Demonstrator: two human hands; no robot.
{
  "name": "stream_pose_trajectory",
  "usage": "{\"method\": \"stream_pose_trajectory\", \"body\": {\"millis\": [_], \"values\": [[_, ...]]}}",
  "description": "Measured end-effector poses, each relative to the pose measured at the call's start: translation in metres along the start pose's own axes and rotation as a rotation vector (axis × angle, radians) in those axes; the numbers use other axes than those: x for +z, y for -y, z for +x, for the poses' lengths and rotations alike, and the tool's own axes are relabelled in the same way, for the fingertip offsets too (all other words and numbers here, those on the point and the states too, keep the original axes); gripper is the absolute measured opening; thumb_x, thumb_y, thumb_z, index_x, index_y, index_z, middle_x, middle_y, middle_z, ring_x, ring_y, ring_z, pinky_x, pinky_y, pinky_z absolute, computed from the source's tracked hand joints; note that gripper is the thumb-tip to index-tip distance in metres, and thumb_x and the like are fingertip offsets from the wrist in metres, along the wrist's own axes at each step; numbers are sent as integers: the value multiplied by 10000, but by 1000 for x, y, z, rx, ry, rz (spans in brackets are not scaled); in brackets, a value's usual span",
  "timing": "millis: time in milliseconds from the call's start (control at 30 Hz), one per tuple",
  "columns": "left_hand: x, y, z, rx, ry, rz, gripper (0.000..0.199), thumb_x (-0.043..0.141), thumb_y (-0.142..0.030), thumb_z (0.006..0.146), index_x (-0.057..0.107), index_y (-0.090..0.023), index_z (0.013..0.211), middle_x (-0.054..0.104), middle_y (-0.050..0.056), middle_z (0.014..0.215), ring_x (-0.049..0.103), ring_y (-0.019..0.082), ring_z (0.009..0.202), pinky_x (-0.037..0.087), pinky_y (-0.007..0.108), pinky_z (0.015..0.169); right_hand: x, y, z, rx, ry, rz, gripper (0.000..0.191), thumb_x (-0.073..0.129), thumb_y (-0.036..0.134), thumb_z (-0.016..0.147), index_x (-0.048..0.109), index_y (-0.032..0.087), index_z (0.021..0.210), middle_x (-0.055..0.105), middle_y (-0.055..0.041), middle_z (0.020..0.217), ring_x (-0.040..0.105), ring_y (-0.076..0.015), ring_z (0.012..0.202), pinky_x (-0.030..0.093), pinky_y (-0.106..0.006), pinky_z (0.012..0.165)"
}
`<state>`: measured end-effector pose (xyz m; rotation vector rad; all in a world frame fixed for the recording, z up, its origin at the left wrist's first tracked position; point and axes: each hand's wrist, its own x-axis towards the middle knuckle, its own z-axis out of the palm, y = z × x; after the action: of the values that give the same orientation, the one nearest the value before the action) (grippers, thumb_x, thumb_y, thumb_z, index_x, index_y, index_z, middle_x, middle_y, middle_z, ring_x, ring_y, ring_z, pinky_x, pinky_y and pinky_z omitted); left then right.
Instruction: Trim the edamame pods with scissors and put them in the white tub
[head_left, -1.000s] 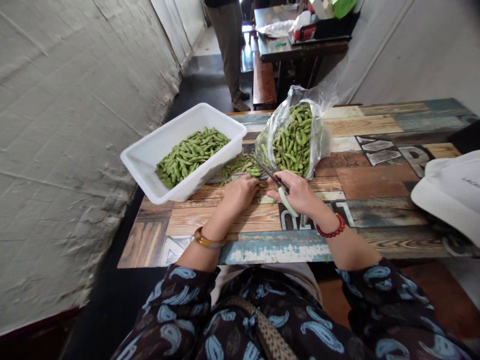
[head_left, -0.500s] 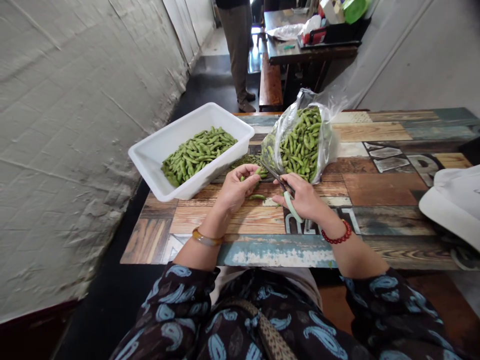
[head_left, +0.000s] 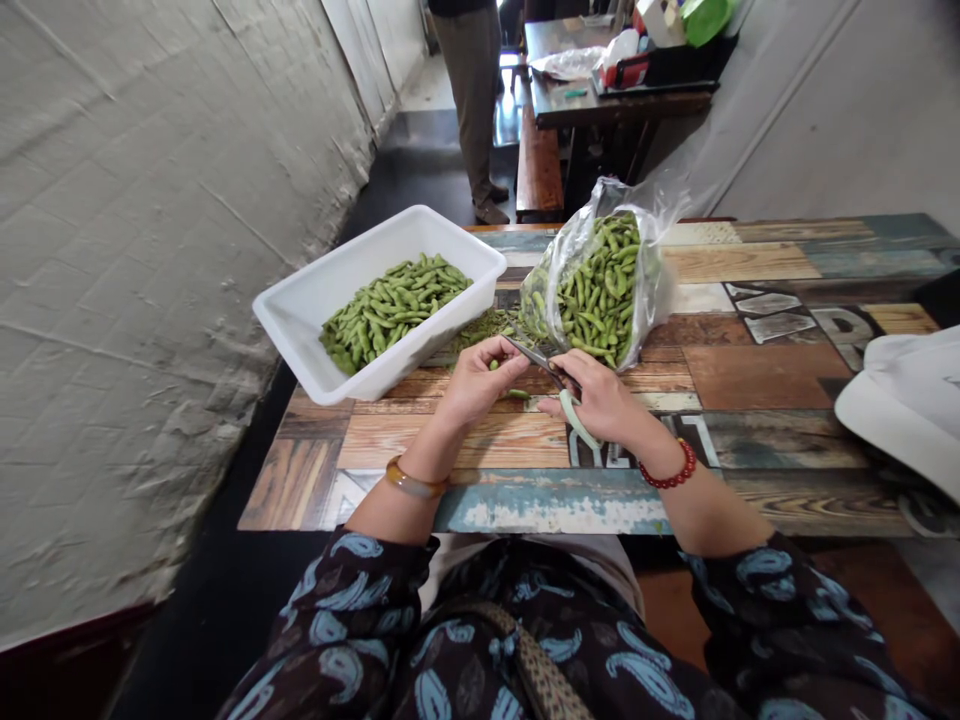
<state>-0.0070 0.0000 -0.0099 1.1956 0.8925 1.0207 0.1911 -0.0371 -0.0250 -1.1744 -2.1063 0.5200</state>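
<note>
My left hand [head_left: 484, 378] is closed in a pinch on a green soybean pod [head_left: 493, 366], mostly hidden by the fingers. In my right hand [head_left: 596, 390] is a pair of scissors [head_left: 577, 420] with pale green handles, their dark blades reaching the left fingertips. A single loose pod [head_left: 517, 394] lies on the table below the hands. Left of them stands a white plastic tub [head_left: 296, 345] with a heap of pods [head_left: 394, 310] inside. Beyond my right hand, an open clear plastic bag [head_left: 551, 290] is full of more pods [head_left: 600, 285].
Small green trimmings [head_left: 480, 328] lie between tub and bag on the patchwork-patterned table [head_left: 457, 440]. A white cap [head_left: 900, 390] sits at the right edge. A person [head_left: 472, 100] stands beyond, near a bench [head_left: 538, 165] and another table [head_left: 577, 110]. A rough wall [head_left: 150, 250] runs along the left.
The scissors and my right hand have shifted slightly left, bringing the blades to my left fingertips. My left hand has moved a little right.
</note>
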Motion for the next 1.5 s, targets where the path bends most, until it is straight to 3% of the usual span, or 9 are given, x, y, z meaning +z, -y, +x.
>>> {"method": "stream_pose_trajectory", "body": {"millis": [300, 500, 667, 967, 1500], "values": [[0, 0, 1, 9, 6, -24, 300, 811, -370, 692, 608, -150, 720, 502, -42, 597, 357, 41, 480, 253, 198, 450, 2, -3, 1, -23, 7, -12, 264, 648, 390, 885, 574, 201, 1053, 624, -84, 943, 600, -256, 908, 505, -400, 806], [-1, -3, 4, -35, -57, -206, 348, 811, -378, 688, 552, -170, 792, 468, -73, 580, 312, 24, 422, 203, 175, 405, 1, -2, 2, 68, -95, 21, 265, 676, 395, 862, 607, 195, 1022, 654, -77, 965, 629, -239, 891, 506, -378, 811], [-2, -8, 5, -62, -44, -312, 398, 787, -404, 717, 467, -171, 765, 603, -29, 649, 365, 15, 396, 215, 158, 399, 0, -3, 2, 80, -65, 13, 291, 682, 385, 851, 605, 188, 1051, 633, -77, 965, 617, -237, 896, 506, -378, 813], [0, -4, 4, -35, -24, -282, 283, 793, -294, 696, 647, -121, 865, 650, 2, 687, 400, 14, 414, 218, 161, 406, 3, -2, 0, 29, -4, -38, 372, 704, 422, 831, 564, 186, 1082, 584, -77, 972, 590, -228, 857, 495, -363, 770], [2, 1, 3, -18, -28, -219, 272, 832, -293, 637, 637, -137, 745, 588, -37, 606, 375, 24, 434, 240, 180, 417, -2, 4, 0, 28, 13, -107, 316, 656, 393, 872, 558, 186, 1090, 561, -72, 948, 565, -216, 792, 476, -349, 702]]}}
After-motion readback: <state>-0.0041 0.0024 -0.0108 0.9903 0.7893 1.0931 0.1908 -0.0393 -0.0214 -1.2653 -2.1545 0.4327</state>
